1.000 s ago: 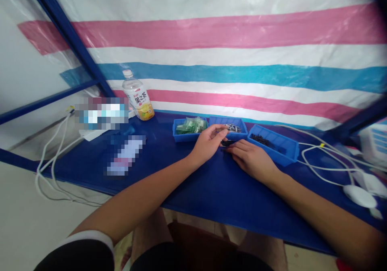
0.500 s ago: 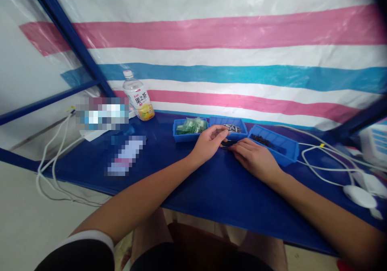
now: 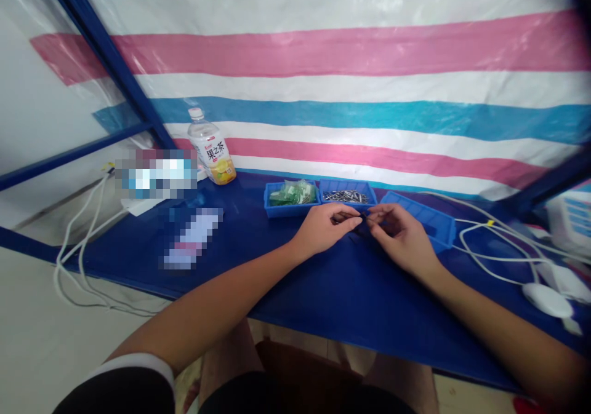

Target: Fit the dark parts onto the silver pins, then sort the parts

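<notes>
My left hand [image 3: 323, 228] and my right hand [image 3: 399, 234] meet fingertip to fingertip just above the blue table [image 3: 258, 266], in front of three blue bins. Both pinch a small dark part [image 3: 361, 218] between them; it is too small to name. The left bin [image 3: 290, 194] holds green pieces. The middle bin [image 3: 347, 194] holds small metal pins. My right hand partly hides the right bin [image 3: 431, 220].
A drink bottle [image 3: 211, 148] stands at the back left by a white power strip [image 3: 138, 203]. White cables [image 3: 494, 242] and a white mouse [image 3: 549, 299] lie at the right. A striped tarp [image 3: 351, 82] backs the table.
Both hands lifted off the table and drew together. The right hand rose from lying flat, and the fingertips now pinch the small dark part between them.
</notes>
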Available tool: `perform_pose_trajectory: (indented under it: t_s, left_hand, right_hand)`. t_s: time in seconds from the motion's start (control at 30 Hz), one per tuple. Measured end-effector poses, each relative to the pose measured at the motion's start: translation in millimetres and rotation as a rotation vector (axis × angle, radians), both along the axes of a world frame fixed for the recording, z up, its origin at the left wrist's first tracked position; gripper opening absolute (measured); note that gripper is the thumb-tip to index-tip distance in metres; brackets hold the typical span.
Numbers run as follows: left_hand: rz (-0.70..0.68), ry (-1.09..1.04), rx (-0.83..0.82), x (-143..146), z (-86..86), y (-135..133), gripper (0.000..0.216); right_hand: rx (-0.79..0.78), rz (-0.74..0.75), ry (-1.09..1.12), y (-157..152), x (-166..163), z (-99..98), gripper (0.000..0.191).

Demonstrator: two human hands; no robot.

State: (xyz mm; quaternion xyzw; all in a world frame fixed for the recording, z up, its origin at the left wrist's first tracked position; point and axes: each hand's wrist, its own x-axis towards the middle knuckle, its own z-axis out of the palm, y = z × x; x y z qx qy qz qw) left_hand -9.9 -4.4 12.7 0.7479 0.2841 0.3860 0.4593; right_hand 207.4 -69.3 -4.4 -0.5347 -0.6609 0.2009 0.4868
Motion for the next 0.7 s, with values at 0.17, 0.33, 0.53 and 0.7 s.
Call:
perform_pose_trajectory:
  t_s: [0.17,0.33,0.53,0.7]
  left_hand:
    - [-0.033,0.029,0.006,-0.4,1.7,-1.2,0.019]
    - [-0.024,0.019,0.022,-0.9,2.2,-1.3,0.022]
    - [-0.054,-0.015,-0.096,-0.5,2.5,-3.8,0.024]
    - [-0.091,0.025,-0.138,-0.2,-0.1,-4.0,0.037]
  right_hand:
    - [0.003,0.063,-0.035,-3.8,-6.5,5.2,0.028]
    - [0.054,0.079,-0.151,-2.9,-2.9,8.7,0.032]
    - [-0.018,0.057,-0.065,-4.5,-2.7,7.9,0.019]
    - [0.032,0.028,-0.157,-4.0,-0.4,7.5,0.016]
